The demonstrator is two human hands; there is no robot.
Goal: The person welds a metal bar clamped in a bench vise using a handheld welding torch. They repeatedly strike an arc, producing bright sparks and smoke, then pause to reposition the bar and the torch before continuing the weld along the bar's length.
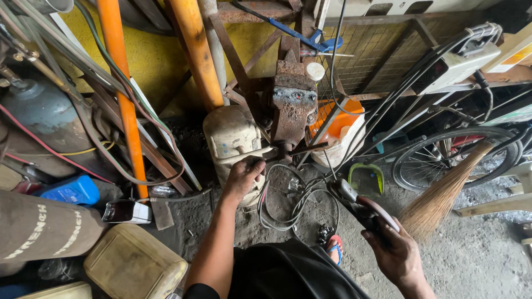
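Note:
A rusty bench vise (292, 105) stands in the middle, with its metal handle bar (265, 153) sticking out to the left near the bottom. My left hand (243, 176) is closed around that handle bar. Down at the right, my right hand (394, 250) grips the handles of a pair of pliers or cutters (360, 206), whose head points up toward thin wires (327, 166) hanging below the vise. A coil of grey cable (288, 210) lies on the floor under the vise.
Orange pipes (123, 88) lean at the left beside a gas cylinder (47, 116). A cream tank (233, 138) stands next to the vise. A bicycle wheel (454, 158), a broom (443, 191) and a green dustpan (367, 178) are at the right. Jerrycans (133, 266) sit lower left.

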